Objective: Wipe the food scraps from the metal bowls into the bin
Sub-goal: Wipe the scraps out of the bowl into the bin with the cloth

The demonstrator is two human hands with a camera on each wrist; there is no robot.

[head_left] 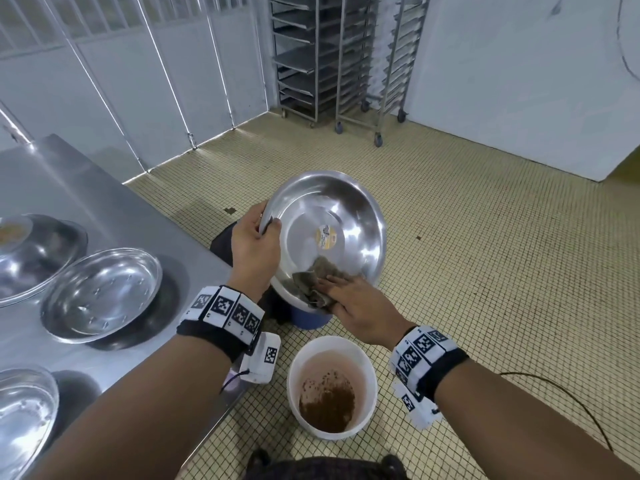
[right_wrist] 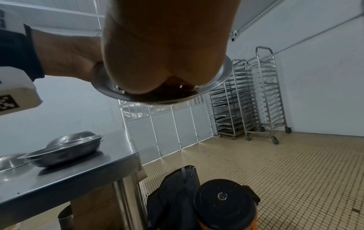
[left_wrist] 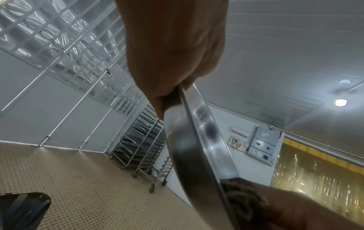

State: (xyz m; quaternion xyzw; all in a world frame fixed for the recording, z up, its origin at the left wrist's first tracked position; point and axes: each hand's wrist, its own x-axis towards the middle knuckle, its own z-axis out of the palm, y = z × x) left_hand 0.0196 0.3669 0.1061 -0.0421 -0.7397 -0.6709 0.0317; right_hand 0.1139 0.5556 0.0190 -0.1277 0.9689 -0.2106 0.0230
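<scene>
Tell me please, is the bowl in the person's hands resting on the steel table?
No, the left hand holds the bowl tilted in the air beside the table.

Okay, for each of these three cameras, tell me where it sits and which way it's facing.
Head: worn on the head, facing forward and down; shows both forearms, left hand, right hand, tilted metal bowl.
Left wrist: looks along the left hand, upward past the bowl's rim to the ceiling.
Right wrist: looks past the right hand toward table and racks.
Shared: all show the bowl.
</scene>
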